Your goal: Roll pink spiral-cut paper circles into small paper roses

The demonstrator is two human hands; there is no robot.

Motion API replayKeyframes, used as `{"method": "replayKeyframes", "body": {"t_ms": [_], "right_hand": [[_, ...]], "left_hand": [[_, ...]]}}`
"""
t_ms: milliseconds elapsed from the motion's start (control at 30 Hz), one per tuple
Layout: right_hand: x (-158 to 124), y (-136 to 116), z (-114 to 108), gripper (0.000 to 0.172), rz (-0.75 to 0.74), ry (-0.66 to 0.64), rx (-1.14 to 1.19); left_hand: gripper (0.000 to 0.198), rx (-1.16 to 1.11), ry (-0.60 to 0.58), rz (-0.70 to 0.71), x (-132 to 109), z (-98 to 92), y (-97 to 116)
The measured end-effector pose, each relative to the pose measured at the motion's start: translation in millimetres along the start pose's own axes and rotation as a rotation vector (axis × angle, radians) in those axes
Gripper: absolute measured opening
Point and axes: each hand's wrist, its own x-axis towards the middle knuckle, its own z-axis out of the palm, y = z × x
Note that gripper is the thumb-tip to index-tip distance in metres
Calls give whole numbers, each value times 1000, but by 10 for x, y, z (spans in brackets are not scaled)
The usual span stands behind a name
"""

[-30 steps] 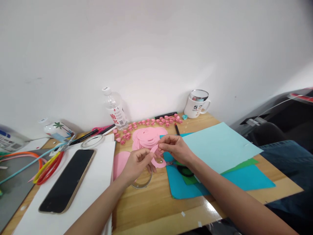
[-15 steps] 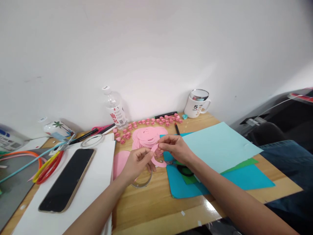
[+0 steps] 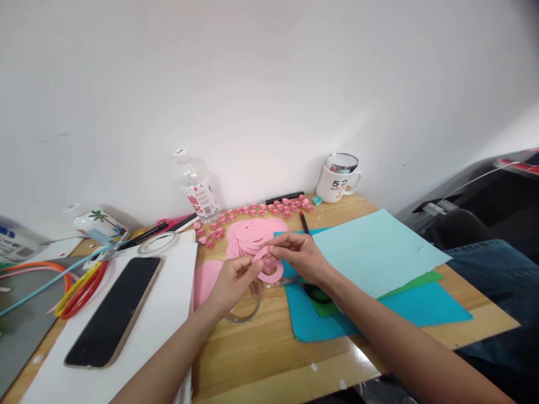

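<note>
A curled pink paper strip hangs between my hands, its lower end bent into a curve. My left hand pinches one part of it between thumb and fingers. On the other side my right hand has its fingertips closed on the strip too. Behind them lies a pile of pink paper cutouts. A roll of clear tape rests on the table under my left hand. Scissors with black handles lie below my right hand, partly covered by it.
Several small pink rolled paper pieces line the wall side, near a water bottle and a white mug. Light blue paper covers the right. At left are a phone, white sheets and red-and-yellow-handled scissors.
My fingers have shifted slightly along the pink strip, and its loose lower end has swung left and curled closer in. The view has moved only a little.
</note>
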Motion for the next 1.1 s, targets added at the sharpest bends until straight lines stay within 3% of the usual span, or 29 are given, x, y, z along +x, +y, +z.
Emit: {"method": "replayKeyframes", "body": {"t_ms": [433,900,1100], "right_hand": [[3,-7,10,19,-24,69,-33],[-7,-10,3,15,-37,5,-8],[-15,-23,4,17,-32,-34,-49]], "left_hand": [[30,74,-24,32,0,-28,-39],[21,10,-67,56,-15,-15,-6],[22,10,-26,39,-17,-12,14]]}}
